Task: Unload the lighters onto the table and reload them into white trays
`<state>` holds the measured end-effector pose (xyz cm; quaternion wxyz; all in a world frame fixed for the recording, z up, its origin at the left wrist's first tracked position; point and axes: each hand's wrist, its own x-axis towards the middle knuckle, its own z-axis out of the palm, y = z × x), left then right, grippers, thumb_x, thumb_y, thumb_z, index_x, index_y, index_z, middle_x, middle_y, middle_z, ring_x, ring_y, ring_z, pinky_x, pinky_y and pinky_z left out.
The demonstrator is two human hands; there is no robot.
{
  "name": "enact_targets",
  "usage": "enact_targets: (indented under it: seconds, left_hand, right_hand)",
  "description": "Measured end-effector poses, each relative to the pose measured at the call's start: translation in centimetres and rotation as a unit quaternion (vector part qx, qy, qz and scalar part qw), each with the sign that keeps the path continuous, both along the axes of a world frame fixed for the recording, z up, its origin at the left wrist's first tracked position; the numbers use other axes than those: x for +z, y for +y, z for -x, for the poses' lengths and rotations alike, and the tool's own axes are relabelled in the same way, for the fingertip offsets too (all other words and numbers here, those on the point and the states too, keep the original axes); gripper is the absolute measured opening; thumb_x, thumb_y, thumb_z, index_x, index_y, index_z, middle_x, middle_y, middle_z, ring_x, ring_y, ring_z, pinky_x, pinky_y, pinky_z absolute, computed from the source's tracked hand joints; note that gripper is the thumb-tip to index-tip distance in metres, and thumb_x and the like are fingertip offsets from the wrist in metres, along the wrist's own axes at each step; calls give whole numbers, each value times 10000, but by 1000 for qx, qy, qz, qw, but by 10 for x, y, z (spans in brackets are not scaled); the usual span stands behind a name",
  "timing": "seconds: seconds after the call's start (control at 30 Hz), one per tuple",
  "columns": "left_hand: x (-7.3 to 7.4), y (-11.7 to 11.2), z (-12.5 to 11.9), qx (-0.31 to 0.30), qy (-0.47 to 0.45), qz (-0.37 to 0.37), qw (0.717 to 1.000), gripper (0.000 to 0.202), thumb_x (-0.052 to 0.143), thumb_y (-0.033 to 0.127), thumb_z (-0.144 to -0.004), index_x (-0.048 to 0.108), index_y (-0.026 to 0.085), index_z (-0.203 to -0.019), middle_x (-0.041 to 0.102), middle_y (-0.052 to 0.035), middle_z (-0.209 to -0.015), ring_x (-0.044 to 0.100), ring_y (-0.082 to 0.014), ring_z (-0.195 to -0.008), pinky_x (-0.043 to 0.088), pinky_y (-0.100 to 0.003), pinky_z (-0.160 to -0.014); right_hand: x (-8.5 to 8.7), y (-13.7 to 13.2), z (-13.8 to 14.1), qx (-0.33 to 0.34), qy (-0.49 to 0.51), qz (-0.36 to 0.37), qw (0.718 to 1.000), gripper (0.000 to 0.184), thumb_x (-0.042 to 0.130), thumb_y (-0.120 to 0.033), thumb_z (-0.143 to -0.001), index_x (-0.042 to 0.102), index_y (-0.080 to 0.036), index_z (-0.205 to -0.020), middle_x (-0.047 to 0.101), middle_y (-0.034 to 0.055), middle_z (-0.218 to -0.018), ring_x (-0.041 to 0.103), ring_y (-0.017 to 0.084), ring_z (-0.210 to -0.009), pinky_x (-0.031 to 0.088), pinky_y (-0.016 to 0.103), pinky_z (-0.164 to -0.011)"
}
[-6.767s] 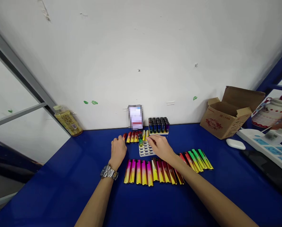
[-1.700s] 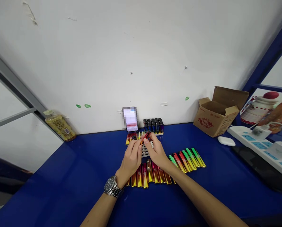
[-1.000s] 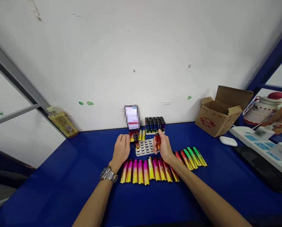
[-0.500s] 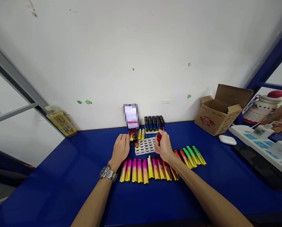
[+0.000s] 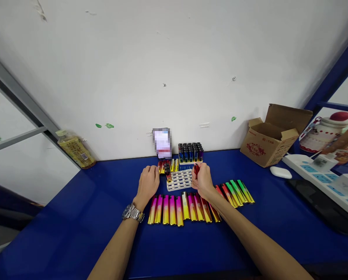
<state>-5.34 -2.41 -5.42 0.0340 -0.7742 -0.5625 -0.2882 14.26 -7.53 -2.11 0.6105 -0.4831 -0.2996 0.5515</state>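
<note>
My right hand (image 5: 203, 180) is closed around a red lighter (image 5: 196, 170) with a dark top, held upright at the right end of a white perforated rack (image 5: 180, 181). Several dark-topped lighters (image 5: 168, 174) stand in the rack's left columns. My left hand (image 5: 149, 181) rests on the table left of the rack, holding nothing visible; its fingers are loosely bent and a little apart. In front of the rack lies a row of pink, red and gold lighters (image 5: 172, 210). Green and gold lighters (image 5: 238, 192) continue that row to the right, partly hidden by my right forearm.
Behind stands a second rack full of blue-purple lighters (image 5: 190, 153). A phone (image 5: 162, 144) leans on the wall above lighters lying flat (image 5: 175, 165). A bottle (image 5: 75, 150) is at left; an open carton (image 5: 267, 140), white case (image 5: 280, 172) and power strip (image 5: 322, 177) are at right.
Hardly anything differs. My right hand stays at the rack's right end with the red lighter, shifted very slightly, and my left hand keeps its place.
</note>
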Motion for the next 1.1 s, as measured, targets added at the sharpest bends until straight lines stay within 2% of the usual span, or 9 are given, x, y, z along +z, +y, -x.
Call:
enact_targets:
  seconds: [0.13,0.27,0.33,0.43,0.53,0.67,0.8,0.93,1.1]
  left_hand:
    - [-3,1,1,10,36,16,999,294,362,221,-933,633,151,-1022,602,-115,-903,566,-242,-854,467,-368,-782]
    - [-5,1,2,15,63,17,998,335,386,198,-918,632,150,-1140,606,-126,-951,566,-241,-857,466,-368,-782]
    - [-5,1,3,18,71,18,997,349,394,195,-912,631,158,-1165,606,-128,-962,566,-242,-855,466,-371,-778]
    - [-4,1,3,23,82,26,996,363,401,198,-910,628,180,-1193,604,-124,-975,572,-238,-857,465,-367,-777]
    - [-3,1,3,28,84,32,996,359,404,217,-914,627,191,-1195,604,-118,-976,577,-232,-869,461,-359,-785]
    - [-1,1,2,26,75,38,996,331,414,245,-916,640,181,-1148,616,-122,-957,582,-242,-866,463,-363,-783]
    - [2,0,1,31,84,50,995,284,416,249,-914,660,165,-1034,639,-124,-936,589,-248,-875,458,-359,-786]
    - [5,-1,1,43,104,61,992,245,419,244,-909,648,169,-955,647,-109,-907,594,-237,-870,449,-337,-773]
    - [8,-2,1,56,121,65,989,228,411,260,-913,624,179,-895,641,-99,-875,597,-231,-832,442,-326,-733]
  right_hand:
    - [-4,2,-1,10,-15,-10,1000,472,300,-381,-889,302,-252,-434,217,-53,-311,145,81,-271,120,231,-299]
    - [-5,1,0,35,-26,-20,999,516,297,-500,-912,315,-250,-460,229,-61,-303,165,80,-270,147,236,-301]
    - [-4,-1,2,68,-33,-47,996,524,310,-578,-906,376,-236,-514,287,-63,-325,222,84,-290,208,234,-318]
    - [-6,-4,4,120,-72,-134,981,435,395,-626,-882,463,-220,-740,460,-58,-460,410,109,-400,377,241,-434]
    - [-9,-5,6,151,-170,-215,950,341,447,-575,-893,464,-234,-901,577,-22,-649,534,146,-603,445,269,-588]
    - [-11,-3,6,124,-296,-269,908,296,503,-509,-882,566,-223,-840,544,19,-762,491,158,-687,394,260,-572]
    - [-12,-4,9,147,-282,-257,913,202,555,-410,-867,608,-215,-876,480,-18,-667,449,132,-583,376,252,-534]
    - [-14,-4,14,157,-311,-258,901,184,554,-339,-870,633,-212,-977,561,-9,-681,515,139,-593,409,258,-551]
    - [-12,-2,15,138,-353,-271,885,150,545,-293,-862,664,-217,-910,620,5,-688,554,157,-611,422,266,-568]
